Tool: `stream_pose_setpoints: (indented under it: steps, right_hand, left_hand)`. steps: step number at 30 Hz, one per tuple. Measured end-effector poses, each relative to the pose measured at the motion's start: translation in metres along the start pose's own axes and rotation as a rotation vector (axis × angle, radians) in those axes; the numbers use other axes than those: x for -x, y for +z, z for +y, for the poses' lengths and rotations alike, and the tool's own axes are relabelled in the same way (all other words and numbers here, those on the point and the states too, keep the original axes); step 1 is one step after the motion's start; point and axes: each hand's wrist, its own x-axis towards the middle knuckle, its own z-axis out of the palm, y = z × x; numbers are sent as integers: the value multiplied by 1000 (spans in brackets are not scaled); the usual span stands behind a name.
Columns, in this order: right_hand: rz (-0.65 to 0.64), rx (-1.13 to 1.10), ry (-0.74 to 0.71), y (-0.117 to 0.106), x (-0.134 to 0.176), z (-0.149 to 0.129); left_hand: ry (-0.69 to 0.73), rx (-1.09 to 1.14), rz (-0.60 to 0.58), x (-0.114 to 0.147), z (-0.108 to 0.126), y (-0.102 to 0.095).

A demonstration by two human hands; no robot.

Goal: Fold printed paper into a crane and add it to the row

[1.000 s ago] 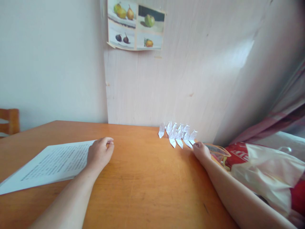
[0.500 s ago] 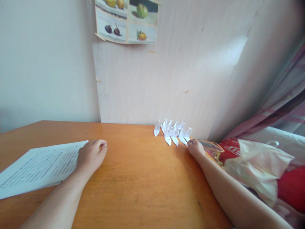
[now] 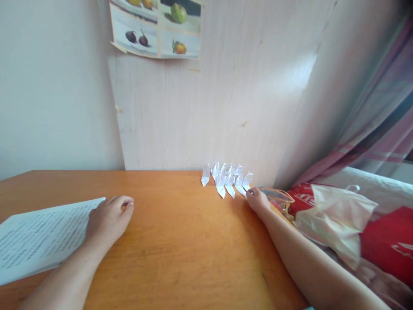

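Observation:
Several small white folded paper figures (image 3: pixel 229 183) with printed marks stand in a close group at the table's back edge. At the right end of that group is my right hand (image 3: pixel 257 200), its fingers pinched at the base of the rightmost paper figure (image 3: pixel 248 180); part of the grip is hidden behind the hand. My left hand (image 3: pixel 108 217) rests on the table, loosely curled, with nothing visible in it. Its wrist side overlaps a stack of printed paper sheets (image 3: pixel 41 234) on the left.
The wooden table (image 3: pixel 180 245) meets a pale board (image 3: pixel 180 125) at the back, where fruit pictures (image 3: pixel 158 30) hang. Beyond its right edge lie a cream plastic bag (image 3: pixel 338 219), red bags (image 3: pixel 390 241) and a clear orange-edged bag (image 3: pixel 277 198). A pinkish curtain (image 3: pixel 361 125) hangs at the right.
The view has turned slightly to the right, so everything appears shifted left. Both hands keep nearly the same pose and place beside the sheets and the paper figures.

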Motion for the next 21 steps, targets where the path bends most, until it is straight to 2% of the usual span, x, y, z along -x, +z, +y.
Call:
stream_pose_setpoints:
  steps: [21]
  right_hand:
    - [-9,-1,-55,5,-4,8]
  left_hand:
    - [44,18,3,0,-2,4]
